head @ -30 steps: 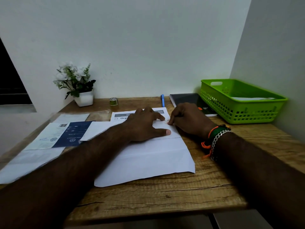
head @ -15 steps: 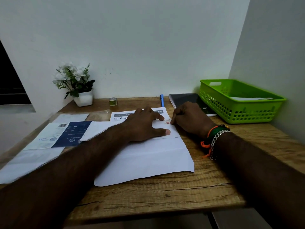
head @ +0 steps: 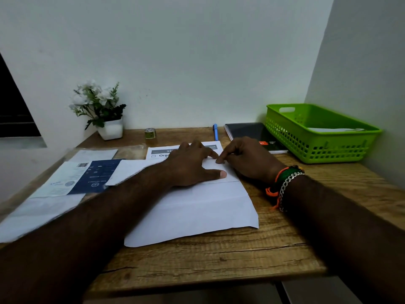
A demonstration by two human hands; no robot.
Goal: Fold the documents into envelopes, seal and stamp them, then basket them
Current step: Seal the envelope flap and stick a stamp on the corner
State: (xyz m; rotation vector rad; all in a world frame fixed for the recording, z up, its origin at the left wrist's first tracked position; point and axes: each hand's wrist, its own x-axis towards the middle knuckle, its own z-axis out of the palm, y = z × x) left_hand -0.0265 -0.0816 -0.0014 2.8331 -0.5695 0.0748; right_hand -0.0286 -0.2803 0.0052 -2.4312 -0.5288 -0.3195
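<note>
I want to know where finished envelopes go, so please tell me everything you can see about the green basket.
The green basket is bright plastic, rectangular and shallow, with slotted walls and a handle cutout in its far end. It stands upright on the wooden desk, in the far right corner beside the wall. Something flat and white lies inside. Neither hand touches it.

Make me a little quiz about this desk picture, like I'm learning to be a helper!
1. True or false: the green basket is on the right side of the desk.
2. What sits between the flower pot and the blue pen? A tape roll, B cup, C stapler.
3. Fill in: the left hand presses flat on the white ____.

Key: 1 true. 2 A, the tape roll. 3 paper.
</note>
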